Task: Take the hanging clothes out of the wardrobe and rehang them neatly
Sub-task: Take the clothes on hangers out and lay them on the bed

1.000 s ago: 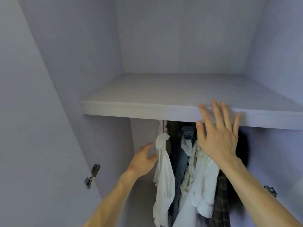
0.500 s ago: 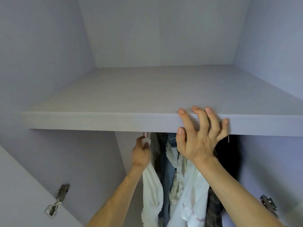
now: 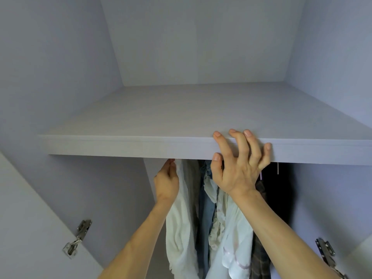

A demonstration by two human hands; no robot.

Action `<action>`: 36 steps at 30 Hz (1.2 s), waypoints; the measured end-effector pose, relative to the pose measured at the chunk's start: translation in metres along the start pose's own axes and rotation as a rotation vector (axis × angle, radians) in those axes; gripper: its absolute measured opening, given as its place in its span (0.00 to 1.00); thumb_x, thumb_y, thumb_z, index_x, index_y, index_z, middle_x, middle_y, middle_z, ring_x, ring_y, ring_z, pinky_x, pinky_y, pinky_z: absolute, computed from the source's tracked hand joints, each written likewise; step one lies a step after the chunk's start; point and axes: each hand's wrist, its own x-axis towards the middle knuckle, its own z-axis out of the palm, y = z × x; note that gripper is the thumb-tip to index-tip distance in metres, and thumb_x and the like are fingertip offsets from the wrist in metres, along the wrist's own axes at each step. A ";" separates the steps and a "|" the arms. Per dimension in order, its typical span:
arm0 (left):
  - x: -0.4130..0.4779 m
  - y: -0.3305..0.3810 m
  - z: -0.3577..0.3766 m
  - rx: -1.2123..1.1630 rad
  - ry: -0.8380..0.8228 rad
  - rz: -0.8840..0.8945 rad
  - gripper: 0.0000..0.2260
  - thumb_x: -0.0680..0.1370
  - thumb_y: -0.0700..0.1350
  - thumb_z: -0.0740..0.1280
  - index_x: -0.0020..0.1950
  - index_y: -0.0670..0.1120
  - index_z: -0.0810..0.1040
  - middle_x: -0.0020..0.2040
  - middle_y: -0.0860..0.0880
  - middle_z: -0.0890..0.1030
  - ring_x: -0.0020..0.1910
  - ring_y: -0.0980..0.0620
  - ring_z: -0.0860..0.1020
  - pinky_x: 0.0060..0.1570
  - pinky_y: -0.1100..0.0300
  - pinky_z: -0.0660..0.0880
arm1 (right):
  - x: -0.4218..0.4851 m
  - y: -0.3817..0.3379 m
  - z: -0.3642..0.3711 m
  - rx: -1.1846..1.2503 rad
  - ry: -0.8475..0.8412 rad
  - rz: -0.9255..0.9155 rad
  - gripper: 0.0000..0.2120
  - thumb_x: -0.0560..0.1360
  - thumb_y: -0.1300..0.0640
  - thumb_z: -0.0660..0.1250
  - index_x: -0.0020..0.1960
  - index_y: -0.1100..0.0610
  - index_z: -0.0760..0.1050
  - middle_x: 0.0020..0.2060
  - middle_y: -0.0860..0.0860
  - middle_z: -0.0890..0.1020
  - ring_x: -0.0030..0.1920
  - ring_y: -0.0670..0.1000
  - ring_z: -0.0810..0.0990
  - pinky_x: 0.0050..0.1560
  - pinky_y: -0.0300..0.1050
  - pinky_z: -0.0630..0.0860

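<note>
Left hand (image 3: pixel 166 183) pinches the white garment (image 3: pixel 181 228) just under the shelf (image 3: pixel 141 146); right hand (image 3: pixel 239 170) curls over the shelf's front edge.

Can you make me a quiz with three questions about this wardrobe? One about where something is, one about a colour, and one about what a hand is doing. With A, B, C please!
1. Where is the right hand?
A. on the shelf's front edge
B. on a door handle
C. in a pocket

2. What colour is the garment nearest the left hand?
A. red
B. white
C. green

3. What is the left hand doing?
A. hanging loose
B. lying flat on top of the shelf
C. holding the white garment's top

Answers:
1 A: its bent fingertips sit on top of the edge, with the thumb at the lower edge.
2 B: the cloth right beside that hand is plainly white.
3 C: its fingers curl at the garment's top, just under the shelf.
</note>
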 end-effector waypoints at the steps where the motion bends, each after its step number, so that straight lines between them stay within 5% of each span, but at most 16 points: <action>1: -0.003 0.002 -0.003 -0.001 -0.007 0.009 0.16 0.85 0.45 0.57 0.72 0.45 0.74 0.49 0.55 0.81 0.31 0.67 0.76 0.37 0.80 0.68 | 0.000 0.000 -0.001 0.009 -0.008 0.000 0.22 0.77 0.49 0.57 0.71 0.44 0.71 0.66 0.50 0.73 0.72 0.54 0.64 0.73 0.60 0.50; 7: -0.053 -0.031 -0.044 0.077 -0.039 -0.057 0.16 0.85 0.47 0.58 0.70 0.47 0.76 0.42 0.60 0.80 0.35 0.68 0.73 0.37 0.81 0.67 | -0.006 -0.003 -0.007 0.086 -0.078 0.007 0.28 0.79 0.49 0.58 0.78 0.47 0.61 0.75 0.54 0.65 0.78 0.56 0.58 0.76 0.62 0.47; 10: -0.091 -0.061 -0.078 0.188 -0.034 -0.094 0.16 0.84 0.51 0.58 0.68 0.51 0.78 0.34 0.50 0.81 0.30 0.57 0.74 0.34 0.66 0.73 | -0.033 -0.015 -0.018 0.164 -0.205 -0.022 0.33 0.77 0.51 0.63 0.80 0.51 0.57 0.77 0.58 0.58 0.79 0.58 0.53 0.76 0.64 0.45; 13: -0.130 -0.086 -0.114 0.262 -0.005 -0.137 0.15 0.84 0.51 0.58 0.66 0.55 0.79 0.38 0.47 0.82 0.36 0.51 0.80 0.40 0.56 0.75 | -0.093 -0.046 -0.039 0.380 -0.496 -0.086 0.36 0.72 0.56 0.69 0.78 0.55 0.62 0.78 0.59 0.57 0.78 0.60 0.57 0.75 0.69 0.54; 16: -0.179 -0.108 -0.153 0.344 -0.012 -0.160 0.12 0.84 0.50 0.58 0.63 0.60 0.77 0.29 0.51 0.76 0.29 0.53 0.75 0.32 0.60 0.71 | -0.150 -0.097 -0.066 0.578 -0.892 -0.006 0.36 0.74 0.48 0.67 0.78 0.57 0.59 0.80 0.56 0.54 0.78 0.59 0.59 0.71 0.69 0.62; 22: -0.303 -0.130 -0.230 0.516 0.042 -0.293 0.12 0.82 0.61 0.53 0.65 0.69 0.62 0.50 0.57 0.84 0.48 0.51 0.81 0.46 0.56 0.78 | -0.167 -0.213 -0.121 1.112 -1.135 -0.031 0.36 0.78 0.33 0.54 0.77 0.54 0.61 0.78 0.54 0.60 0.79 0.54 0.56 0.76 0.59 0.58; 27: -0.418 -0.113 -0.267 0.703 0.215 -0.286 0.14 0.82 0.59 0.53 0.66 0.62 0.67 0.54 0.58 0.84 0.45 0.50 0.82 0.37 0.58 0.79 | -0.173 -0.284 -0.197 1.454 -1.190 -0.247 0.27 0.81 0.37 0.51 0.52 0.55 0.81 0.67 0.52 0.76 0.72 0.54 0.67 0.71 0.51 0.63; 29: -0.457 -0.101 -0.280 0.757 0.296 -0.292 0.11 0.83 0.55 0.55 0.64 0.59 0.70 0.49 0.58 0.84 0.40 0.52 0.81 0.31 0.61 0.76 | -0.176 -0.304 -0.236 1.580 -1.256 -0.298 0.32 0.82 0.35 0.45 0.45 0.56 0.78 0.50 0.50 0.81 0.57 0.52 0.76 0.61 0.49 0.71; 31: -0.496 -0.092 -0.293 0.828 0.359 -0.309 0.12 0.84 0.55 0.54 0.63 0.56 0.72 0.44 0.57 0.84 0.36 0.52 0.81 0.30 0.61 0.75 | -0.177 -0.320 -0.279 1.663 -1.313 -0.351 0.31 0.83 0.36 0.44 0.40 0.56 0.73 0.38 0.49 0.77 0.42 0.51 0.74 0.48 0.52 0.75; 36: -0.605 -0.062 -0.305 0.944 0.493 -0.431 0.13 0.84 0.55 0.54 0.64 0.53 0.71 0.42 0.54 0.84 0.34 0.52 0.81 0.30 0.56 0.79 | -0.182 -0.335 -0.393 1.846 -1.391 -0.438 0.27 0.83 0.40 0.45 0.39 0.56 0.71 0.37 0.50 0.73 0.39 0.51 0.71 0.43 0.53 0.74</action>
